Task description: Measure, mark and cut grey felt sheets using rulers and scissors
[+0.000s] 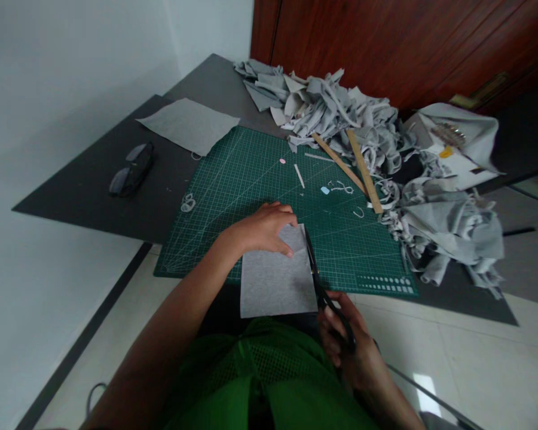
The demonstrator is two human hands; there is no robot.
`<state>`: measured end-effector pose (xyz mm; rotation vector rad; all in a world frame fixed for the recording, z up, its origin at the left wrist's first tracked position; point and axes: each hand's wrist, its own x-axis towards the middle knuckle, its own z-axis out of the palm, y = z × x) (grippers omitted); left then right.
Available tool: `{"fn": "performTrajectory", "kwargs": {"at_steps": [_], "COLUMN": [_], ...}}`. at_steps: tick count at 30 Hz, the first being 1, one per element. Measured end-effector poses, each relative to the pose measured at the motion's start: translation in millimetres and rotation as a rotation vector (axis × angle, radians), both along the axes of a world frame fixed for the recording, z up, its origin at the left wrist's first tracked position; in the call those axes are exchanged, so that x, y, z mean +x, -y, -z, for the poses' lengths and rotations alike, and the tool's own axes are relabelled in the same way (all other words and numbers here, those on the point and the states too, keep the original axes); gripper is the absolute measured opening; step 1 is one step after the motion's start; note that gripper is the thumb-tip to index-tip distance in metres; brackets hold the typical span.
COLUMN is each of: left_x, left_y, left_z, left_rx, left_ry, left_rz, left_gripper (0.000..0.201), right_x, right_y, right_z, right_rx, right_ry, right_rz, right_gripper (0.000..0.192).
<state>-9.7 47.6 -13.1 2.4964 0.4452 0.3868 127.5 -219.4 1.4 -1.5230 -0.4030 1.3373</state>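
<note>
My left hand (269, 230) rests over the upper left of a grey fabric piece (275, 283), thumb and fingers apart, pressing on it. The near part of this fabric reaches past the front of a green cutting mat (224, 179). Black scissors (314, 272) are in my right hand (352, 340), which is closed round their handles. Their blades point away from me and lie along the fabric's right edge. Whether the blades touch or cut the fabric, I cannot tell.
Heaped grey fabric scraps (323, 101) lie at the back, with another heap (452, 227) at right. Two wooden rulers (363, 170) lie near them. A white box (452, 143) stands behind. Glasses (132, 170) and a grey sheet (190, 125) are at left.
</note>
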Motion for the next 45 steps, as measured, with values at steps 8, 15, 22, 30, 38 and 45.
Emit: {"fn": "performTrajectory", "kwargs": {"at_steps": [8,15,22,30,38,45], "left_x": [-1,0,0,0,0,-5], "left_y": [1,0,1,1,1,-2], "left_z": [-2.4,-0.1,-1.0,-1.8,-0.6,-5.0], "left_rx": [-0.003,-0.002,0.009,0.016,0.020,0.111], "left_ry": [-0.003,0.006,-0.005,-0.017,0.000,-0.060], "left_rz": [-0.003,0.003,-0.005,-0.009,-0.012,-0.112], "left_gripper": [0.053,0.051,0.054,0.052,0.050,0.053], "right_x": [0,-1,-4,-1,-1,20], "right_y": [-12,-10,-11,-8,-12,-25], "right_z": [1.6,4.3,6.4,5.6,-1.2,-2.8], "right_rx": [0.040,0.039,0.075,0.051,0.032,0.013], "right_ry": [0.083,0.116,0.086,0.107,0.087,0.018], "right_rz": [-0.103,-0.104,-0.089,-0.106,-0.099,0.004], "right_gripper": [0.058,0.058,0.054,0.051,0.055,0.062]}}
